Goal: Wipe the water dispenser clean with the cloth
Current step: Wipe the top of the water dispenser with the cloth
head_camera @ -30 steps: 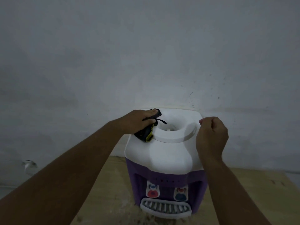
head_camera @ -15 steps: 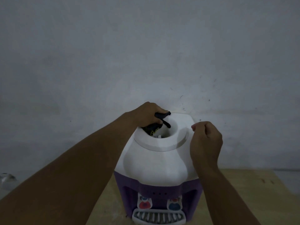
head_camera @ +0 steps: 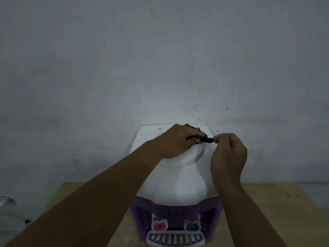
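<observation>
A small water dispenser (head_camera: 178, 184) with a white top and purple body stands on a wooden table. Its red tap and blue tap sit above a white drip grille at the front. My left hand (head_camera: 179, 141) lies over the round socket on top and grips a dark cloth (head_camera: 203, 137), most of it hidden under the fingers. A dark end of the cloth pokes out to the right. My right hand (head_camera: 228, 154) hovers at the top's right side with fingers curled, its fingertips right at that end; whether they pinch it is unclear.
The wooden table (head_camera: 267, 211) runs under the dispenser, its back edge against a plain grey wall (head_camera: 160, 68). A pale object (head_camera: 7, 202) lies off the table at the far left.
My left hand has slid the cloth from the socket's left rim across to its back right. The right hand stayed beside the top. The view tipped further down over the dispenser.
</observation>
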{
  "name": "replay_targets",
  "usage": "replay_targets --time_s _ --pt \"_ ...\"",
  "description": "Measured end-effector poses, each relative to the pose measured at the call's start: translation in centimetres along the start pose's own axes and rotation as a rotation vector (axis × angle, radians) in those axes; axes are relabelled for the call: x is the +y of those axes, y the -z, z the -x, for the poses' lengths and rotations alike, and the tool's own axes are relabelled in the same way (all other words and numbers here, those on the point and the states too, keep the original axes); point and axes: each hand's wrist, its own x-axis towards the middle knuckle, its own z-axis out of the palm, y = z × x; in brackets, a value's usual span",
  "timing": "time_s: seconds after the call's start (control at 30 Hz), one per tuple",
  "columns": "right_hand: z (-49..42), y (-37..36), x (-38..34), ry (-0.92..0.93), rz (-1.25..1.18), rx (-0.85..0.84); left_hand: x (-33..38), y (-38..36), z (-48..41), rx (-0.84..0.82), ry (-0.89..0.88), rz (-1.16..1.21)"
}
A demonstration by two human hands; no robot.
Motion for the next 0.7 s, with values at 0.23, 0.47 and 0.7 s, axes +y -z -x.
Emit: replay_targets --time_s 0.23,0.47,0.7 --pt "0.0 0.3 0.3 0.045 -0.017 -0.017 1.9 0.9 2.9 -0.148 0.029 -0.03" --pt "0.5 -0.2 0.7 0.297 0.185 -0.428 1.9 2.2 4.4 -0.072 0.244 0.324" --pt "0.8 -1.0 0.8 0.509 0.476 -0.743 0.8 2.0 5.1 0.29 0.3 0.547"
